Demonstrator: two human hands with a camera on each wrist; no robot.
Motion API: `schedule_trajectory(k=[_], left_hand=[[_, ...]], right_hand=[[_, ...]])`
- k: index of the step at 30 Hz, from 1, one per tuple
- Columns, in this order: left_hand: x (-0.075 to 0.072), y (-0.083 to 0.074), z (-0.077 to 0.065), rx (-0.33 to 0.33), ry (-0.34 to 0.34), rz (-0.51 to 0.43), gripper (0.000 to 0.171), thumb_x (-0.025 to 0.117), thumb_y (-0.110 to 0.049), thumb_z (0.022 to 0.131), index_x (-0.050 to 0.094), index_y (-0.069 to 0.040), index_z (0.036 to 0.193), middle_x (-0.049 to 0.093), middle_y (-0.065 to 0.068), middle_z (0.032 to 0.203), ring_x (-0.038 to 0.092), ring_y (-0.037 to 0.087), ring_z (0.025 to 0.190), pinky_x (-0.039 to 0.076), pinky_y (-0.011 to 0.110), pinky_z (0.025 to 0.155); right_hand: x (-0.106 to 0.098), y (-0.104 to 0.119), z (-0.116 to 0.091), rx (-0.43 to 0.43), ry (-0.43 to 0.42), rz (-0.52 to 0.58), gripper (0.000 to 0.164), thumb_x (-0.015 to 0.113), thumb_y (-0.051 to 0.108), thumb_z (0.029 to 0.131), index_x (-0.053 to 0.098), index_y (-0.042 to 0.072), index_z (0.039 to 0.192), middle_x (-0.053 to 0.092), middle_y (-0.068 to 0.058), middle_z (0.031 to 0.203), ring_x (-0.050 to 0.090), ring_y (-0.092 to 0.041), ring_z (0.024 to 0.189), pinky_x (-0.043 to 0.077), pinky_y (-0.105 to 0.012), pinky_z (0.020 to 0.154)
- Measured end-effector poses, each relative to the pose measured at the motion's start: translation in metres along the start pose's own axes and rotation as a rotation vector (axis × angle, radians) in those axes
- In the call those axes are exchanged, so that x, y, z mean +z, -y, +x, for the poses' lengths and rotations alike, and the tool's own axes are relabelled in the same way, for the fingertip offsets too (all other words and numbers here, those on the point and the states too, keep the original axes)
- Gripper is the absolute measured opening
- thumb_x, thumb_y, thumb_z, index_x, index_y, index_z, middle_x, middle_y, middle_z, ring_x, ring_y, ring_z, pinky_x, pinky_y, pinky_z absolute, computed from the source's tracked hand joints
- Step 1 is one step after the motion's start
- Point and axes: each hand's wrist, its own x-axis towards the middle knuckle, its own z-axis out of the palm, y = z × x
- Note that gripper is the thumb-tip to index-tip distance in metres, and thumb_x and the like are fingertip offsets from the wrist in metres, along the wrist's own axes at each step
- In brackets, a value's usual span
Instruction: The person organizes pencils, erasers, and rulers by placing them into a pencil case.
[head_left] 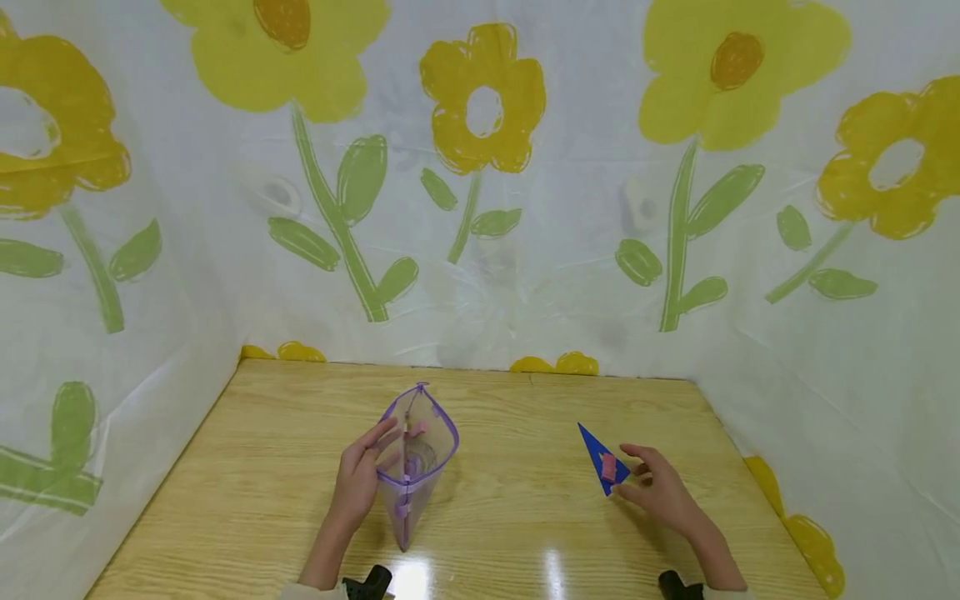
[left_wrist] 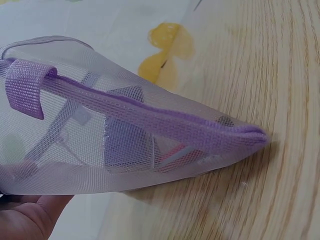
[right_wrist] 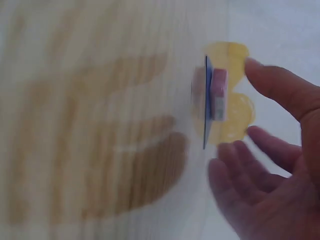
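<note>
My left hand [head_left: 358,479] grips the left side of a translucent mesh pouch [left_wrist: 165,107] with purple trim, its zipped mouth spread wide. The pouch's lower end rests on the table. Through the mesh show a clear round thing like a tape roll [head_left: 420,457], a bluish-purple block [left_wrist: 125,135] and something pink. Over to the right, my right hand [head_left: 663,492] hovers with thumb and fingers spread apart, beside a blue set square [head_left: 592,446]. A pink eraser [head_left: 609,468] lies on the set square. In the right wrist view the fingers appear apart from both.
The wood-grain table [head_left: 510,517] runs back to white sheeting [head_left: 570,275] printed with yellow flowers. This sheeting encloses the table at the back, left and right. Bright reflections show near the front edge.
</note>
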Motion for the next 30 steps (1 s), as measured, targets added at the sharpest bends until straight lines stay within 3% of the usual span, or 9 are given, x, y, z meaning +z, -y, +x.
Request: schedule_trajectory(k=[6, 14, 21, 30], left_hand=[[0.0, 0.0, 0.0, 0.009, 0.012, 0.001, 0.05, 0.02, 0.007, 0.1, 0.045, 0.017, 0.143, 0.043, 0.033, 0.151, 0.049, 0.048, 0.134, 0.052, 0.05, 0.103], [-0.002, -0.001, 0.001, 0.015, 0.01, 0.0, 0.049, 0.021, 0.007, 0.101, 0.045, 0.017, 0.143, 0.044, 0.032, 0.151, 0.049, 0.049, 0.134, 0.051, 0.051, 0.103], [-0.002, 0.001, 0.001, 0.008, -0.003, 0.003, 0.049, 0.021, 0.007, 0.101, 0.046, 0.016, 0.143, 0.045, 0.031, 0.151, 0.049, 0.048, 0.134, 0.052, 0.05, 0.102], [0.0, 0.001, 0.002, 0.006, -0.01, 0.004, 0.049, 0.021, 0.008, 0.1, 0.046, 0.017, 0.142, 0.045, 0.032, 0.15, 0.05, 0.048, 0.133, 0.053, 0.049, 0.101]], right_hand=[[-0.001, -0.007, 0.006, 0.053, 0.085, -0.035, 0.076, 0.084, 0.015, 0.082, 0.048, -0.007, 0.144, 0.05, -0.028, 0.136, 0.057, -0.024, 0.099, 0.055, -0.033, 0.079], [0.002, -0.01, 0.019, 0.016, 0.067, -0.127, 0.065, 0.09, 0.016, 0.075, 0.063, -0.005, 0.129, 0.058, -0.026, 0.127, 0.058, -0.022, 0.093, 0.052, -0.029, 0.074], [-0.001, -0.009, 0.016, 0.034, 0.062, -0.098, 0.063, 0.088, 0.012, 0.075, 0.062, -0.006, 0.129, 0.056, -0.025, 0.125, 0.057, -0.022, 0.093, 0.054, -0.028, 0.071], [0.002, -0.012, 0.022, 0.031, 0.061, -0.103, 0.057, 0.089, 0.014, 0.075, 0.065, -0.005, 0.123, 0.057, -0.023, 0.121, 0.05, -0.02, 0.086, 0.044, -0.025, 0.068]])
